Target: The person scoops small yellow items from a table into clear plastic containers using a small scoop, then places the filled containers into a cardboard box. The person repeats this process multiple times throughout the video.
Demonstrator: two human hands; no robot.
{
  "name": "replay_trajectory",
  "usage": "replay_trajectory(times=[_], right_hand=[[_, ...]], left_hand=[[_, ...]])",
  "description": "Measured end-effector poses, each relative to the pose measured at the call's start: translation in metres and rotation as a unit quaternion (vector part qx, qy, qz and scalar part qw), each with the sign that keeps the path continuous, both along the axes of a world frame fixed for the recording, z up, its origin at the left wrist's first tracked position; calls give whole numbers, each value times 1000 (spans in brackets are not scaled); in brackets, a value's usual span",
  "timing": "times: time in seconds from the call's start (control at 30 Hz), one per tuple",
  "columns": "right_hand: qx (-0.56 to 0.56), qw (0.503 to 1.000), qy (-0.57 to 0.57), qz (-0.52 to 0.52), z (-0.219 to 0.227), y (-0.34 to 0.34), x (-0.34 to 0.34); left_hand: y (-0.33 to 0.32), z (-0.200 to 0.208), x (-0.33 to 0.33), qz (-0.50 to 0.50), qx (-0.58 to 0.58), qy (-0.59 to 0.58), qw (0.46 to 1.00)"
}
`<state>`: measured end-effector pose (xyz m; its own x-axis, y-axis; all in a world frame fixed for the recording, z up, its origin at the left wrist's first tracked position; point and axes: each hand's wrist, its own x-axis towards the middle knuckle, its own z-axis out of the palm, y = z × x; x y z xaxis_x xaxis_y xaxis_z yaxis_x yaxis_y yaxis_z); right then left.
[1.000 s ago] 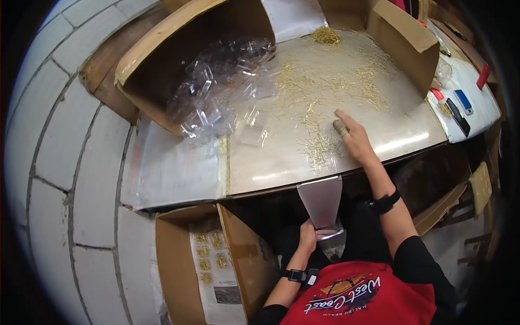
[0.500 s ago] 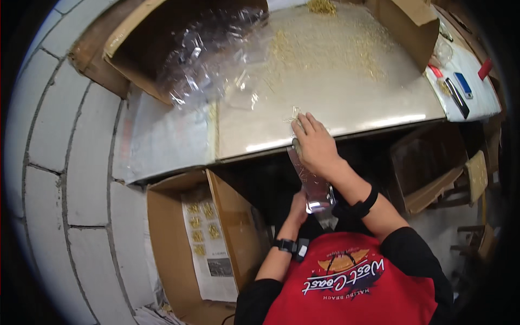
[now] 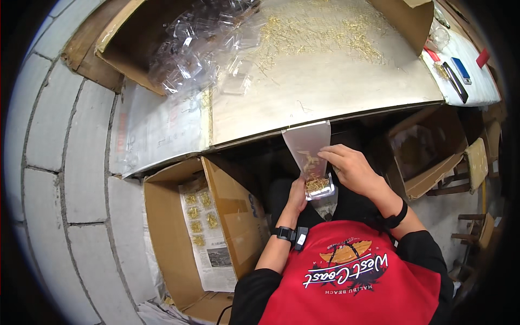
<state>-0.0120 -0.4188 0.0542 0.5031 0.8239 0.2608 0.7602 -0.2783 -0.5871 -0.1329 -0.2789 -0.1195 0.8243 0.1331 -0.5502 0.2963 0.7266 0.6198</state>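
Note:
My left hand [image 3: 295, 196] grips the side of a clear plastic box [image 3: 324, 193] just in front of my lap. A heap of thin gold-coloured metal pins [image 3: 316, 184] lies in the bottom of it. Its long clear flap [image 3: 306, 135] stretches away from me, the far end at the table's front edge, with a few more pins scattered along it. Over the right side of this flap is my right hand [image 3: 355, 169], fingers stretched out and apart, fingertips at the plastic beside the loose pins. I cannot tell whether they touch it.
Gold pins [image 3: 357, 40] are strewn over the table [image 3: 260, 119], beside a pile of clear plastic boxes [image 3: 189, 59]. At lower left, a cardboard box [image 3: 168, 244] holds newspaper with several small gold bundles. A black-handled tool [image 3: 455, 82] and blue object [image 3: 461, 70] lie far right.
My right hand has come back from the table edge toward me and to the right. The plastic box now shows a heap of pins inside, its flap fully in sight.

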Motion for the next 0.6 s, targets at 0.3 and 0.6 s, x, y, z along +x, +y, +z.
replay_trajectory(times=[0.3, 0.6], right_hand=[[-82, 975, 175, 112, -77, -3, -38], [134, 991, -2, 11, 20, 56, 48]], left_hand=[[9, 16, -17, -7, 22, -21, 1000], [24, 5, -35, -19, 28, 9, 999]])
